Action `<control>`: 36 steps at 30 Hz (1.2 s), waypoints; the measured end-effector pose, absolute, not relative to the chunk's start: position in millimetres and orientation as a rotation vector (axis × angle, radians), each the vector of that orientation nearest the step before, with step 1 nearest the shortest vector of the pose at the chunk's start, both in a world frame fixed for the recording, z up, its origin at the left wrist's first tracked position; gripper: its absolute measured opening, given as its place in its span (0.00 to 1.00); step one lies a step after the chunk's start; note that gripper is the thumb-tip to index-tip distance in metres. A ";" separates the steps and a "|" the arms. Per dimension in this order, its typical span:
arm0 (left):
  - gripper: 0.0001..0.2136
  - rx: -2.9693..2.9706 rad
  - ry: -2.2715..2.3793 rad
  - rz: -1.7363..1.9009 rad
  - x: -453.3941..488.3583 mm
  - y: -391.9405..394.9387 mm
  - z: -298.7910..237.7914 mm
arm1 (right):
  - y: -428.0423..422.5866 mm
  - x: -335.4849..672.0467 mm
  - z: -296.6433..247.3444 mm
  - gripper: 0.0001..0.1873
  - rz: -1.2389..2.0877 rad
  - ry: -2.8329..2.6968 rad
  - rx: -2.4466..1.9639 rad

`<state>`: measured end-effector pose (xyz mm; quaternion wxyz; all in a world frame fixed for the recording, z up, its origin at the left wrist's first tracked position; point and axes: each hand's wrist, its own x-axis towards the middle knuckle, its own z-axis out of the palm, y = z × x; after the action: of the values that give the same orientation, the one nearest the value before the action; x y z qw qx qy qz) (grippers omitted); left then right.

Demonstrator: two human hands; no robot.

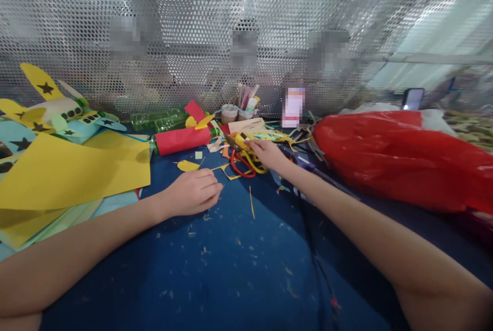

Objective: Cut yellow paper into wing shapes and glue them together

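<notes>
Bare forearms (92, 243) span blue table (215, 274) — left hand (198, 191) curled closed, right hand (267, 150) beside red-handled scissors (232, 156) — its grip unclear

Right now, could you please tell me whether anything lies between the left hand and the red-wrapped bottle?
Yes: a yellow paper cut-out and a small pale square lie on the blue tabletop between the left hand and the red-wrapped bottle. Nothing taller shows there.

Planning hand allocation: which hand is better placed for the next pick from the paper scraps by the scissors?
Right, most likely. The right hand has its fingertips at the paper scraps, beside the red-handled scissors. The left hand is loosely curled, nearer the body.
</notes>
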<state>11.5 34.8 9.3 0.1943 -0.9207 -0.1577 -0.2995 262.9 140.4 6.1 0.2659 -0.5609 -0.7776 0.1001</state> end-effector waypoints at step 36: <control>0.12 -2.514 -0.636 -0.844 9.4 35.7 5.4 | 106.6 249.3 40.7 0.18 1.045 -1.764 -1.270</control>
<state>9.4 35.7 5.4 0.2059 -0.9021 -0.2282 -0.3030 249.3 106.6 40.7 0.3567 -0.4919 -0.6833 0.4049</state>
